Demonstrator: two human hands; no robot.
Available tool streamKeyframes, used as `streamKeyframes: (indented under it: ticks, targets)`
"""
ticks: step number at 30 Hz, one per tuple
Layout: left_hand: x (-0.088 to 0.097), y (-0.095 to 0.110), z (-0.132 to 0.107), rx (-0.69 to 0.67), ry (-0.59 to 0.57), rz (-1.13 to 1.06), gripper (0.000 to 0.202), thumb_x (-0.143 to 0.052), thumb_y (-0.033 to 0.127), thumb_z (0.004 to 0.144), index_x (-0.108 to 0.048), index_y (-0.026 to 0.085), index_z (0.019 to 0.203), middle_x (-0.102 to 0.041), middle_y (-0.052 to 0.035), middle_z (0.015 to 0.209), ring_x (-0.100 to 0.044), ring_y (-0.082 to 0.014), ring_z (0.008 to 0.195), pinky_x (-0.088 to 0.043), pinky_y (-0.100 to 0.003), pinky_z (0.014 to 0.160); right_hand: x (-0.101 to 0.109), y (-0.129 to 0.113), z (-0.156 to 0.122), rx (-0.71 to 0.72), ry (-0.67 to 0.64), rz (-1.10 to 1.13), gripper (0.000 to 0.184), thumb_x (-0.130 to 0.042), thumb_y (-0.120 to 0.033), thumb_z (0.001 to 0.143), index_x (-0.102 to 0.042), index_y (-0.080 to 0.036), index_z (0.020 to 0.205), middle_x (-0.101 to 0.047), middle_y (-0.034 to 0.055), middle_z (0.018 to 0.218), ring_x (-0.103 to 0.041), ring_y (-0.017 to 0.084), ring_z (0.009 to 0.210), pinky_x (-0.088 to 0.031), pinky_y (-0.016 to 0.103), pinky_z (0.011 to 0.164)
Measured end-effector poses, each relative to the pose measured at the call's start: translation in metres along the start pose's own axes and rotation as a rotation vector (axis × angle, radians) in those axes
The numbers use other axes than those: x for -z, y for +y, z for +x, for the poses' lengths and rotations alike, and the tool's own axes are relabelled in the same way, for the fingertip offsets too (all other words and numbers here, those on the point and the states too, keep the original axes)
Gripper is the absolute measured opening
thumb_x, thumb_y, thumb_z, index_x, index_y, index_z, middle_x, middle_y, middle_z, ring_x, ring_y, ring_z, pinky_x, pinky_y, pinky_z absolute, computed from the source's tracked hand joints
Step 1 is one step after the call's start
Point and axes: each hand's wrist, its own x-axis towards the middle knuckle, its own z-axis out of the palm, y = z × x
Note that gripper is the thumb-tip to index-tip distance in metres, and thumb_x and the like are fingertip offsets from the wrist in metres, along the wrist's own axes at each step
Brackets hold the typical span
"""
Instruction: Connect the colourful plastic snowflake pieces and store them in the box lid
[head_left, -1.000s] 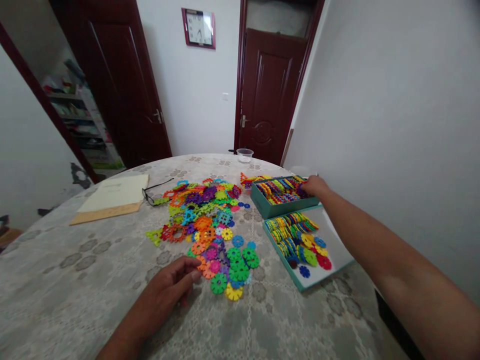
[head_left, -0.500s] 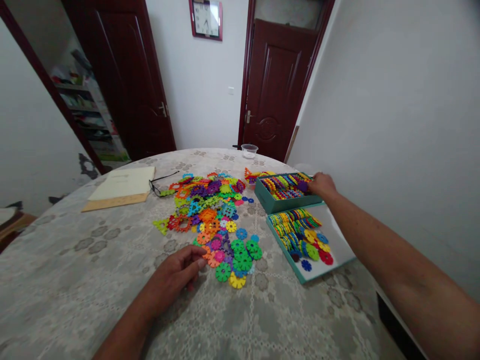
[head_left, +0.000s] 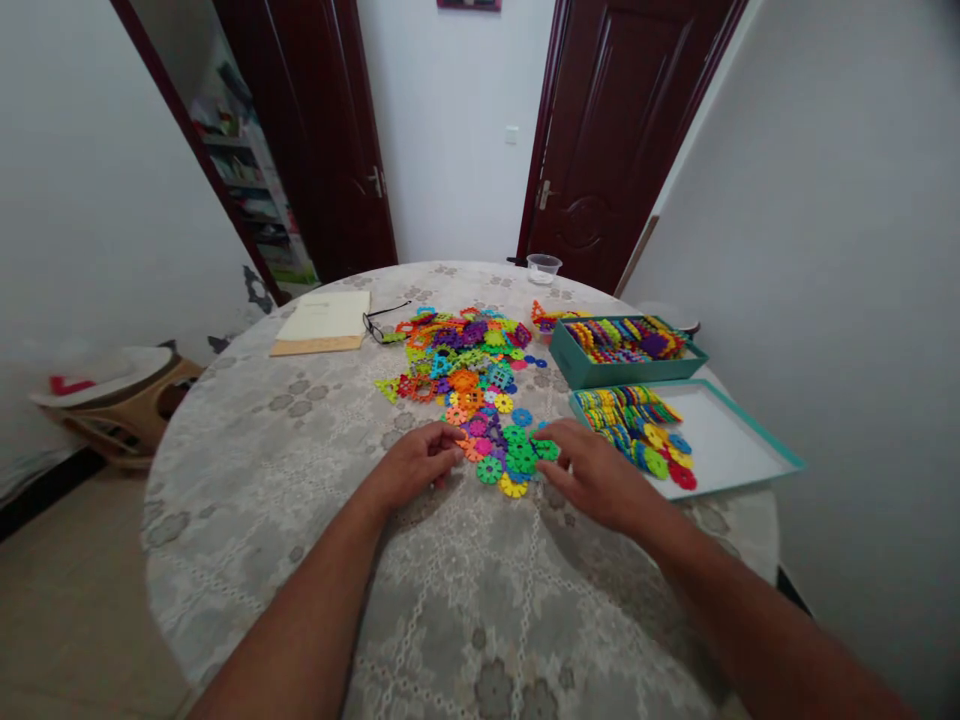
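Observation:
Notched plastic discs lie in a small heap before me: green discs (head_left: pixel 520 452) in front, pink and orange ones beside them, and a yellow disc (head_left: pixel 514 486) at the near edge. My left hand (head_left: pixel 420 462) rests at the heap's left side, fingers loosely bent and apart from the thumb, fingertips by the orange discs (head_left: pixel 474 450). Over on the right, my right hand (head_left: pixel 596 475) has thumb and fingers spread at the edge of the green discs. I see nothing held in either hand; whether the right fingertips touch a disc I cannot tell.
Behind the heap spreads a larger pile of colourful connector pieces (head_left: pixel 469 350). To the right stand a teal box (head_left: pixel 637 373) packed with rows of discs and its lid (head_left: pixel 750 435) holding more. Glasses (head_left: pixel 375 328), a notepad (head_left: pixel 326 318) and a clear bowl (head_left: pixel 544 268) lie farther off.
My right hand has come from the teal box to the green discs, and a purple disc now lies on the rows in the box. The view has tilted down; my left hand stays by the heap.

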Motion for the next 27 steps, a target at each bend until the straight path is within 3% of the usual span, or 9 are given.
streamKeyframes:
  ticks: [5,8,12,19,22,27]
  targets:
    - [0.0,-0.001,0.0,-0.022,0.01,0.003,0.044,-0.07,0.048,0.089,-0.065,0.016,0.119,-0.067,-0.0036,0.092,-0.058,-0.0103,0.058,-0.048,-0.024,0.053,-0.045,0.004,0.003,-0.097,0.009,-0.113,0.049,-0.069,-0.03,0.093,-0.059,-0.023,0.14,-0.058,0.0154,0.14,-0.065,0.031,0.117,-0.053,0.041,0.096]
    - [0.0,-0.002,0.001,-0.028,0.007,0.019,0.044,-0.071,0.048,0.089,-0.066,0.016,0.119,-0.067,-0.0028,0.092,-0.058,-0.0104,0.059,-0.047,-0.024,0.053,-0.055,0.006,0.003,-0.119,0.031,-0.136,0.044,-0.066,-0.036,0.096,-0.061,-0.023,0.137,-0.056,0.0165,0.14,-0.066,0.031,0.112,-0.054,0.04,0.09]
    - [-0.001,-0.003,0.002,-0.039,-0.003,0.03,0.047,-0.072,0.051,0.088,-0.067,0.017,0.119,-0.069,-0.0037,0.093,-0.059,-0.0115,0.06,-0.047,-0.025,0.053,-0.067,0.01,0.003,-0.037,0.049,-0.084,0.03,-0.06,-0.032,0.1,-0.066,-0.022,0.127,-0.062,0.0134,0.127,-0.065,0.027,0.112,-0.053,0.037,0.094]
    - [-0.002,-0.003,0.002,-0.045,-0.013,0.038,0.048,-0.072,0.051,0.086,-0.067,0.017,0.119,-0.067,-0.0028,0.09,-0.058,-0.0124,0.062,-0.047,-0.024,0.054,-0.073,0.024,0.012,-0.012,0.19,0.062,0.025,-0.051,-0.017,0.099,-0.071,-0.019,0.114,-0.072,0.0101,0.106,-0.067,0.024,0.102,-0.051,0.037,0.096]
    - [-0.003,0.001,0.0,-0.045,-0.014,0.071,0.047,-0.071,0.05,0.087,-0.067,0.016,0.119,-0.066,-0.0022,0.088,-0.058,-0.0128,0.062,-0.047,-0.025,0.054,-0.07,0.027,0.014,-0.072,0.218,0.086,0.024,-0.049,-0.019,0.099,-0.072,-0.019,0.105,-0.074,0.0088,0.1,-0.068,0.023,0.096,-0.051,0.036,0.091]
    - [-0.011,0.009,-0.003,-0.123,0.025,0.195,0.037,-0.072,0.043,0.086,-0.072,0.017,0.111,-0.07,-0.0036,0.088,-0.061,-0.0158,0.072,-0.048,-0.026,0.063,-0.069,0.027,0.012,-0.062,0.217,0.124,0.023,-0.05,-0.023,0.1,-0.072,-0.02,0.105,-0.075,0.0073,0.1,-0.069,0.023,0.096,-0.05,0.035,0.09]
